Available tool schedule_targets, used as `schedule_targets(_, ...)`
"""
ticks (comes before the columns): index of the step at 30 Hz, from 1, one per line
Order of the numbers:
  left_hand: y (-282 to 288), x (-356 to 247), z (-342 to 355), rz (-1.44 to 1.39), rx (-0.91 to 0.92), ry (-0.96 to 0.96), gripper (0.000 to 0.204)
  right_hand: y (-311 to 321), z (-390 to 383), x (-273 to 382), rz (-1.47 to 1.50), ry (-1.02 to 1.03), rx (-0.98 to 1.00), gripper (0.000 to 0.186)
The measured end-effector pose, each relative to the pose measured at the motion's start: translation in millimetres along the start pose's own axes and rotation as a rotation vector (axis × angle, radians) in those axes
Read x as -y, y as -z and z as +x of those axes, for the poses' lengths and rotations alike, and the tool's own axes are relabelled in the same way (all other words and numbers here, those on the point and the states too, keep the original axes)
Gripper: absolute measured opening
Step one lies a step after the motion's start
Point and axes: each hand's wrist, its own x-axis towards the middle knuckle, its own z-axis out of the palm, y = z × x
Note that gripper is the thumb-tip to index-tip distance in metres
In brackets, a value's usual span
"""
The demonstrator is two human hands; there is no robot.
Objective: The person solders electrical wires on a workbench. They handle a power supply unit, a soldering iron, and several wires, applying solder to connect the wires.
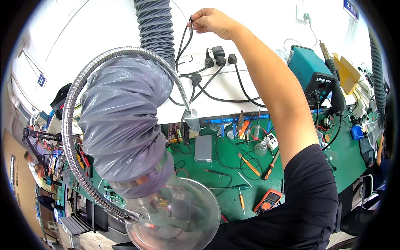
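Head view: my right hand (213,23) pinches a looped, black, plastic-sheathed cable (191,33); likely light, springy, best held at the bend; exact contact unclear.

grey duct (125,100): cut off above | black cable (179,56): partly hidden by right hand (211,23)

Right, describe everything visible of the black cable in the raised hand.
The black cable is slim and smooth, seemingly plastic- or rubber-sheathed. Pinched near its top by the right hand, it hangs as two curving strands in front of a white surface, just right of the ribbed gray duct. Its ends cannot be made out.
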Motion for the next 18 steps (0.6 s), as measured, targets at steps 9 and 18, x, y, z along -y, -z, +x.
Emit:
schedule_targets(9, 15, 20, 8, 0.034, 0.065, -0.043, 0.025, -9, -39, -32, -1.088, -0.302, 0.542, 0.050)
schedule_targets(18, 21, 19, 8, -0.034, 0.071, 0.042, 0.023, -26, -55, -47, -1.369, -0.104, 0.487, 0.031)
